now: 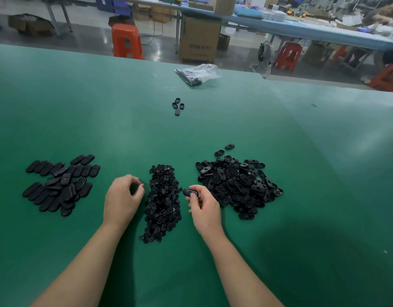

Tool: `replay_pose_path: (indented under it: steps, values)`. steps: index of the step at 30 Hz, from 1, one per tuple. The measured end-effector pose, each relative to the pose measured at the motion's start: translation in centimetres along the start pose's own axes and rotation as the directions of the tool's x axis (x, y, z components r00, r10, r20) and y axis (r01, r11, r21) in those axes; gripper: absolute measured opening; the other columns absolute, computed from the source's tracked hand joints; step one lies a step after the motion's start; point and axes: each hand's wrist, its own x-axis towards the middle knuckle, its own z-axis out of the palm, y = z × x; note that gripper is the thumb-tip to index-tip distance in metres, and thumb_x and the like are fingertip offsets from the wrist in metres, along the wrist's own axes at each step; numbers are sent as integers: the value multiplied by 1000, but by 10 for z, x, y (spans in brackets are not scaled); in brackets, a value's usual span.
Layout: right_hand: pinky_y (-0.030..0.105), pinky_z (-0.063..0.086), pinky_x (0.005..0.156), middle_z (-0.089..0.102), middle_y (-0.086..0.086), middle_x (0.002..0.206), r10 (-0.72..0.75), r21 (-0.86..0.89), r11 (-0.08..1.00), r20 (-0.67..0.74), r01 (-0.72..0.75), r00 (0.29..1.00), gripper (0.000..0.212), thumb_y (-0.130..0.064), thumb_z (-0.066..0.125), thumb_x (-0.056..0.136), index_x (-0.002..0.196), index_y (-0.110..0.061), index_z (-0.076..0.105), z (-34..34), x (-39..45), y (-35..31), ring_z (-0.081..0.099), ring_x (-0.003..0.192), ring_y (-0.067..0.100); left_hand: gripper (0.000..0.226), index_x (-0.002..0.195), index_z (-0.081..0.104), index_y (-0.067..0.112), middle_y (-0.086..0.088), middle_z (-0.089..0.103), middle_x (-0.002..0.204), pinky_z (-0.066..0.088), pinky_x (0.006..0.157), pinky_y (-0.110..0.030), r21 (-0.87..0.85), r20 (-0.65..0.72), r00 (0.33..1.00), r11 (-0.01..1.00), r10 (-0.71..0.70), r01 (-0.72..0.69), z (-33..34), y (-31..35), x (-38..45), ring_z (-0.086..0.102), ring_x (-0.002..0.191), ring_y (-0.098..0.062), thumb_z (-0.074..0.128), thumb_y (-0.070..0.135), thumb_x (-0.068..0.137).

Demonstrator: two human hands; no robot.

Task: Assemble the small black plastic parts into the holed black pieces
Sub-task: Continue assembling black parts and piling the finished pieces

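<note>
Three black heaps along the near half of the green worktop [124, 120], both hands at the middle one.

Right hand [202, 204] pinches one holed black piece [189, 192] beside the heap of holed pieces [237, 185]. Left hand [122, 197]: fingers curled toward thumb, whether they grip anything cannot be told, beside the small-parts heap [162, 202]. Oval pieces [60, 185] lie toward the left edge. Four loose pieces [177, 105] mid-worktop; plastic bag [197, 73] at the far edge.

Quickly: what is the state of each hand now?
Left hand: fingers curled, pinching something small; cannot tell what.
Right hand: holding one holed black piece.
</note>
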Motion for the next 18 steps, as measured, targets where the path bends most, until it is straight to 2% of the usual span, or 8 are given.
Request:
replay_pose_path:
  steps: [2,4,7,9,11,13,15,18]
  values:
    - [40,61,70,74,-12,93,9,12,1000,-1,-9,1000,28,-15,52,104,105,-42,60,0,0,1,71,84,6,13,84,59,20,6,64,78,40,54,-28,-35,-36,998,998,-58,57,0,1,-2,54,58,-11,69,18,90]
    - [37,61,68,74,-15,93,15,14,1000,4,-15,1000,32,-15,51,104,106,-46,59,-1,0,1,68,76,8,15,82,58,22,10,64,75,38,50,-27,-72,-71,994,994,-85,79,-2,2,-5,53,50,-8,69,18,91]
    - [31,60,67,74,-16,95,17,11,1000,18,-17,1000,35,-14,48,105,109,-47,58,-1,1,0,63,70,3,10,86,67,27,14,69,81,49,62,-26,-191,-80,988,974,-135,117,-7,3,-6,63,71,-1,71,19,91]
    - [31,60,68,74,-15,96,18,7,1000,22,-18,1000,32,-14,46,106,112,-42,59,-1,1,0,62,70,2,11,85,72,30,16,71,78,48,63,-19,-323,-54,976,929,-210,182,-9,8,-7,64,74,3,73,21,91]
    - [29,60,69,73,-18,95,12,0,1000,27,-12,1000,29,-14,46,106,110,-40,59,-2,1,-1,62,70,2,14,85,73,32,10,72,70,47,56,-15,-469,11,959,846,-283,255,-9,17,-8,62,62,1,73,20,90]
    - [27,59,68,72,-23,96,5,-6,1000,30,-5,1000,28,-14,45,107,106,-40,57,-2,1,-2,62,69,2,13,87,76,31,4,73,68,45,51,-19,-565,90,941,761,-325,317,-7,28,-9,57,53,-2,73,18,91]
    - [27,59,67,72,-22,96,4,-5,1000,26,-4,1000,27,-14,45,107,105,-39,56,-2,1,-3,61,68,2,13,90,78,26,-1,71,66,45,52,-22,-668,176,913,637,-367,385,-5,39,-10,55,54,-7,72,15,91]
    - [31,59,66,74,-18,94,2,-4,1000,15,-2,1000,26,-15,46,107,103,-38,55,-2,2,-2,61,66,4,15,95,77,17,-1,65,64,40,46,-18,-793,261,902,456,-345,404,-3,54,-12,50,52,-10,70,4,90]
